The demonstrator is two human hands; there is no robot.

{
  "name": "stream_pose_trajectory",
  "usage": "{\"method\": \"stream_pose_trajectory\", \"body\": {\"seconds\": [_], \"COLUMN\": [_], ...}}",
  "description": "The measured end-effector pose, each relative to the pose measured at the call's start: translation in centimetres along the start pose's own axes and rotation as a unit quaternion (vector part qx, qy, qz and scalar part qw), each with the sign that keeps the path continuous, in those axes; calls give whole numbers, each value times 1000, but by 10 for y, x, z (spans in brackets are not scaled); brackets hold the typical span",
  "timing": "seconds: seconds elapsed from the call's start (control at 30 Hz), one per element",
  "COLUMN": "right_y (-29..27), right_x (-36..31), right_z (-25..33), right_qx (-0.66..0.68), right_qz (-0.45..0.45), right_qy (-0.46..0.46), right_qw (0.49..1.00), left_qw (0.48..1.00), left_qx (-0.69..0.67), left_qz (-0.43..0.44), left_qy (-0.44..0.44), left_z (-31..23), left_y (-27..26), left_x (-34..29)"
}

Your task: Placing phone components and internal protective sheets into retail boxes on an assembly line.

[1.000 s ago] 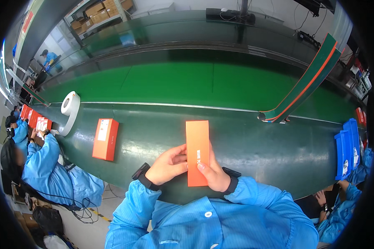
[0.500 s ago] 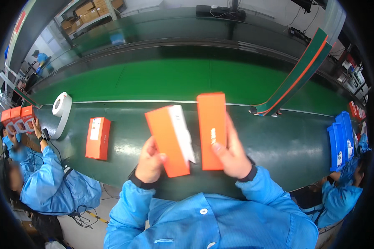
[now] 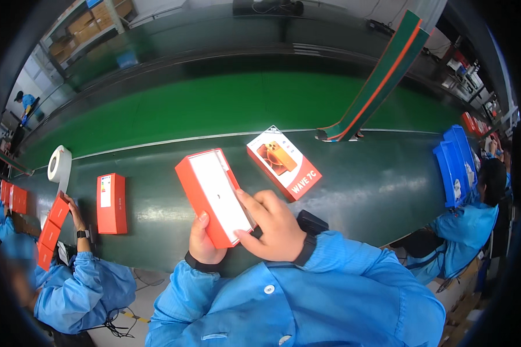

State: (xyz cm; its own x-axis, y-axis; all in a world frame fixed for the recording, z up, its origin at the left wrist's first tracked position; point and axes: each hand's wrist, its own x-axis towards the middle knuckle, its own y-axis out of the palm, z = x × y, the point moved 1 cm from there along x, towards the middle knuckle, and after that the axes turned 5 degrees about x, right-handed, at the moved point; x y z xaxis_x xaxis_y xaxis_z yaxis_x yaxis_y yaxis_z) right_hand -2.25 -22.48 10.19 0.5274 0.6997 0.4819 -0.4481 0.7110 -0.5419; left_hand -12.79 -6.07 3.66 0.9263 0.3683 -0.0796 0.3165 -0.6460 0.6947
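Above the near part of the table, my left hand is closed around the lower left side of an open orange-red phone box base. A white insert with a small dark mark fills the base. My right hand grips the insert at its lower right, index finger on the face and thumb by the bottom corner; its other fingers are bent. Behind my right hand, the orange-red box lid lies on the table, its printed face with a phone picture turned up.
Another orange-red box lies to the left, near a white tape roll. At the far left a co-worker's hand holds several orange-red boxes. Blue bins stand at the right. A green belt runs behind the table.
The box is parted: the lid, which my right hand held, now lies on the table. My right hand has moved left onto the insert. The view has shifted a little to the right.
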Motion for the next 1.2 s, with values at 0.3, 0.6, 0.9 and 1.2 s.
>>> {"method": "stream_pose_trajectory", "body": {"seconds": [0.3, 0.6, 0.9, 1.2], "right_y": [-40, -91, -78, -58], "right_x": [9, 9, 0, 7], "right_z": [-19, -74, -88, -72], "right_qx": [-154, -294, -188, -198], "right_qz": [-49, -17, 48, 57], "right_qy": [-18, 28, 92, 145], "right_qw": [987, 955, 977, 968], "left_qw": [999, 993, 946, 922], "left_qx": [-27, 58, 297, 378], "left_qz": [-26, -70, -108, -45], "left_qy": [2, -69, -70, -69], "left_z": [15, 27, 21, 7], "left_y": [12, 21, 34, 20], "left_x": [11, 47, 56, 56]}}
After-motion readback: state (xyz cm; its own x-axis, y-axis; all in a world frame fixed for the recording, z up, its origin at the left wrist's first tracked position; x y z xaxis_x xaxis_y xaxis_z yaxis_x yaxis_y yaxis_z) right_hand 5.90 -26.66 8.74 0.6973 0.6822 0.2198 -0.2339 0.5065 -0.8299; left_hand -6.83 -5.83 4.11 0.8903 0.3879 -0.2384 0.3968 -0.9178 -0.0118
